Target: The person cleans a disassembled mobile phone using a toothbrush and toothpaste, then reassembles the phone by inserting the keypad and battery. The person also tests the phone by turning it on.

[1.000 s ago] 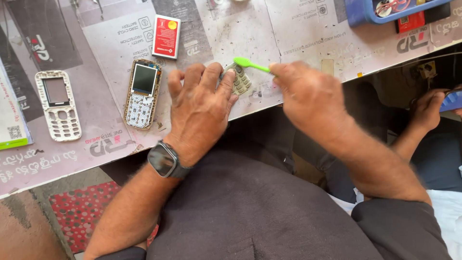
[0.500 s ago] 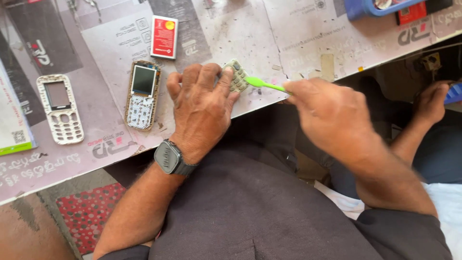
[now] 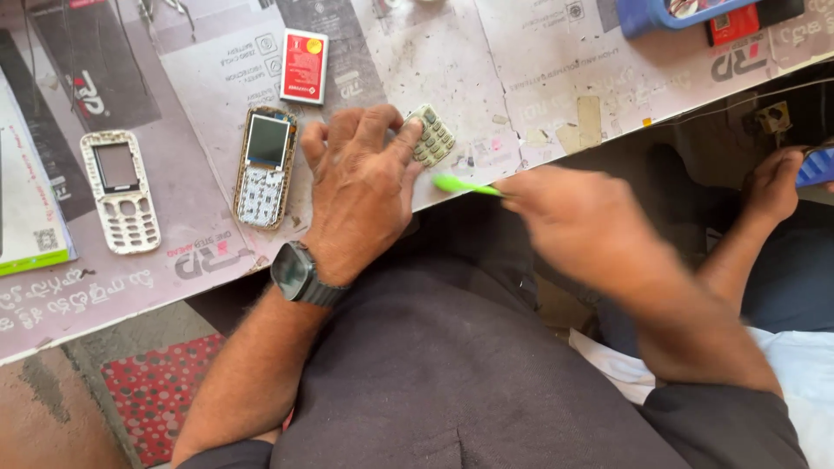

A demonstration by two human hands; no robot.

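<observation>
from the head camera, the right hand (image 3: 578, 217) has pulled back toward the body since a moment ago, so the green brush (image 3: 465, 185) it grips in closed fingers now sits just below the table edge rather than over the keypad (image 3: 432, 135). to me that reads as the return half of a scrubbing stroke, so the cleaning looks to be ongoing. the left hand (image 3: 360, 187) stays spread over the table (image 3: 539, 78), fingertips pinning the keypad flat near the edge. the keypad is a small grey-beige rubber mat, tilted, its rows of keys facing up, half hidden under the fingers. just left of that hand lies a stripped phone body (image 3: 263, 165), with a red battery (image 3: 304, 65) above it and an empty white front cover (image 3: 120, 191) further left.
</observation>
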